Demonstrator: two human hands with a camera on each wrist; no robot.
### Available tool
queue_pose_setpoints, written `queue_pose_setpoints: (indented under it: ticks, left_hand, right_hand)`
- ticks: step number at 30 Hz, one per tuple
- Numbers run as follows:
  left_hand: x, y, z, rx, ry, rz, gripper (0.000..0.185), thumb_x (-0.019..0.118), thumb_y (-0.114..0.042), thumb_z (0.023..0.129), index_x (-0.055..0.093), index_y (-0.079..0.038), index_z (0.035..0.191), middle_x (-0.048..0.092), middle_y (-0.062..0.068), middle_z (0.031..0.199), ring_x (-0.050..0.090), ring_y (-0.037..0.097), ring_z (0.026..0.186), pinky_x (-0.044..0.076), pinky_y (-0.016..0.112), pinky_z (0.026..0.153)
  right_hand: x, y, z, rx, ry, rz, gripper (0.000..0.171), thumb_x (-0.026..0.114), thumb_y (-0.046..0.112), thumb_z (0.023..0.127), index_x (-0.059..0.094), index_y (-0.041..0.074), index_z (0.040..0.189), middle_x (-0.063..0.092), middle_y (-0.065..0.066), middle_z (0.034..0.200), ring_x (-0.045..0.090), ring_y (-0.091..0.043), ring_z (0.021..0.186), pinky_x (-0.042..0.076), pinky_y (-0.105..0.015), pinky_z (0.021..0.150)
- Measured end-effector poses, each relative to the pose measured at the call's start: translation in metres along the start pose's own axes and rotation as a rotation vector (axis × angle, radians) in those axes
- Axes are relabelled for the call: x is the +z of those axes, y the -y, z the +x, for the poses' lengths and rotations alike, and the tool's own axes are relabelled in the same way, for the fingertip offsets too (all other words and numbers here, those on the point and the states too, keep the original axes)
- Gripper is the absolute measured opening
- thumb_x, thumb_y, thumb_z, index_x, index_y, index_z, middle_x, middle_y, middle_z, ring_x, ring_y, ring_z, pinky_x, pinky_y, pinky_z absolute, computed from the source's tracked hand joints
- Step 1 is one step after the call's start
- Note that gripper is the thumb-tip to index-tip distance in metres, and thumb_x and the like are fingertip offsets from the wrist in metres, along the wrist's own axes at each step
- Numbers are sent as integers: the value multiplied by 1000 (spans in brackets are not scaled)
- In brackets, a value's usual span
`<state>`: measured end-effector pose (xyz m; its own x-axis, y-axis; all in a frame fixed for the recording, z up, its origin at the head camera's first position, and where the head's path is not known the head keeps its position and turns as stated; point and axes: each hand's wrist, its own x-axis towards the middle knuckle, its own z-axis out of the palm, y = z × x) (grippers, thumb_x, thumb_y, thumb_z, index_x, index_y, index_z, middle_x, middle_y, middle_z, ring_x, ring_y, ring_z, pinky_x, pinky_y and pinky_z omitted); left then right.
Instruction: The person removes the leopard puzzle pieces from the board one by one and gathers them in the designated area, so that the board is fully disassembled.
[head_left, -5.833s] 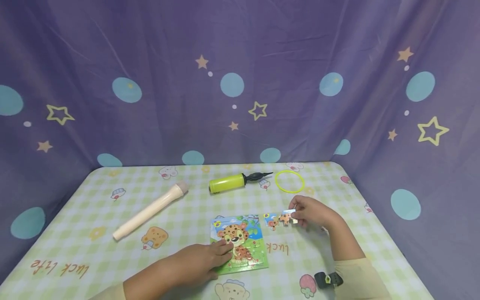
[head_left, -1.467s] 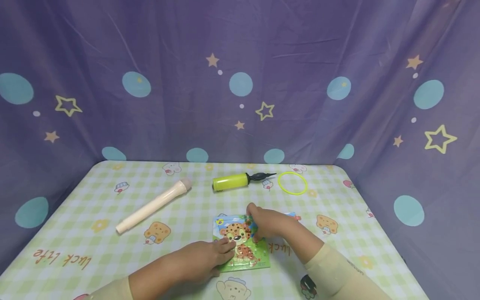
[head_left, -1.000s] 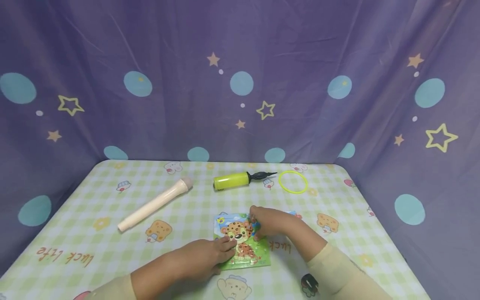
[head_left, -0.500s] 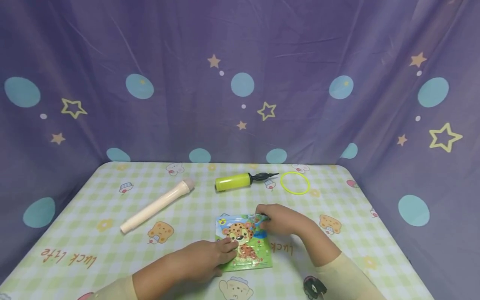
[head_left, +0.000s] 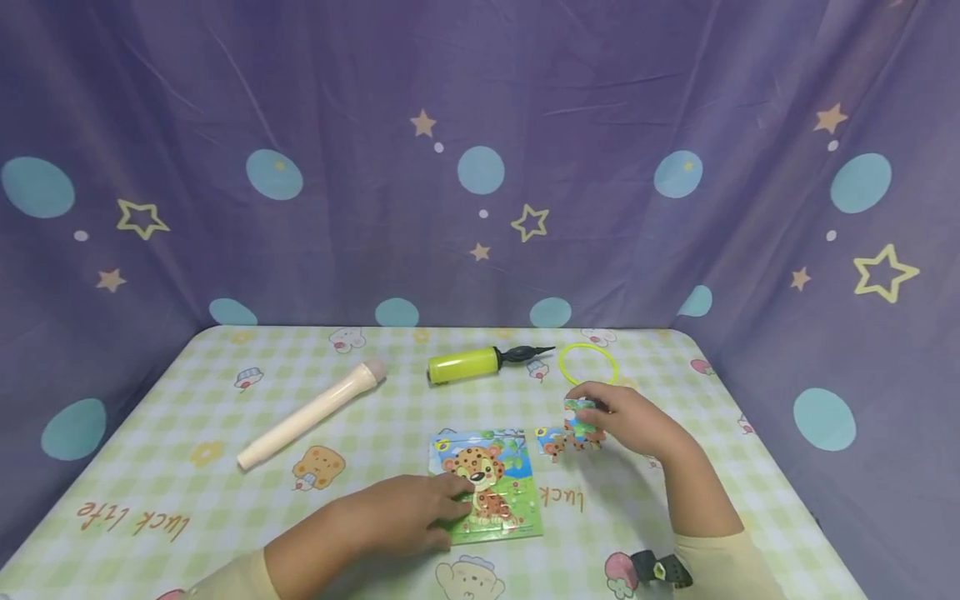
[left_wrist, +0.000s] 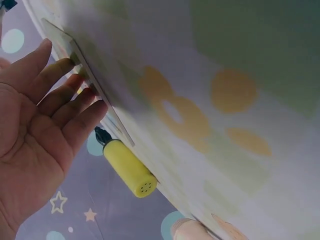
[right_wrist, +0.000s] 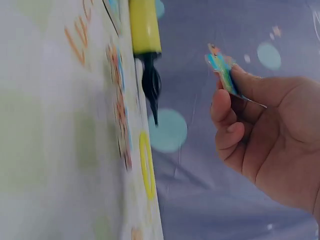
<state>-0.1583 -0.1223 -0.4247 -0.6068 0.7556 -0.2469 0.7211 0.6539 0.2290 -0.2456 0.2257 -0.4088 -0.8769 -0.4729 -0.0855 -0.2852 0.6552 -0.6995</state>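
A square leopard jigsaw puzzle [head_left: 513,492] lies flat on the table. My left hand [head_left: 408,512] rests its fingertips on the puzzle's left side; in the left wrist view those fingers [left_wrist: 82,107] extend over the board's edge. Raised to the right of the board, my right hand [head_left: 633,421] pinches a puzzle piece [head_left: 576,413] between thumb and fingers. The right wrist view shows this colourful piece [right_wrist: 223,72] held off the table; whether it is single or several is unclear. Just below that hand lies a row of loose puzzle pieces [head_left: 551,440], partly covered.
Behind the puzzle lie a yellow-green hand pump [head_left: 465,365] with a black nozzle and a yellow ring [head_left: 561,367]. A cream microphone-shaped stick [head_left: 311,415] lies at the left. A purple curtain [head_left: 337,208] hangs behind the checked tablecloth [head_left: 187,417].
My right hand has moved right from the puzzle's upper right corner to above the loose pieces, where a piece now shows in its pinch. The left hand has stayed on the board.
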Motion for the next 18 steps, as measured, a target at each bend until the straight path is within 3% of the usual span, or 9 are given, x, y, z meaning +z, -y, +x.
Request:
queue_pose_setpoints:
  ticks: [6,14,18]
  left_hand:
    - [-3,1,2,-38,-10,-86,44,61,-39,94,60,-26,136,47,-3,150,48,20,136,41,42,111]
    - [-2,8,5,-71,-15,-176,40,58,-40,96,60,-28,135,52,-7,146,50,22,134,39,46,111]
    - [-3,12,6,-57,-61,-234,41,59,-37,97,59,-25,136,55,-6,143,51,19,134,39,44,112]
  right_hand:
    - [-14,-25,-8,94,-11,5,18,58,23,100,59,17,117,58,-9,80,59,-32,71,46,-38,65]
    - [-16,-52,-12,248,51,49,15,57,15,99,61,15,114,50,-12,68,43,-21,49,40,-33,45]
    - [-14,-60,-11,299,51,54,14,57,14,99,61,16,112,50,-9,61,37,-17,43,37,-31,38]
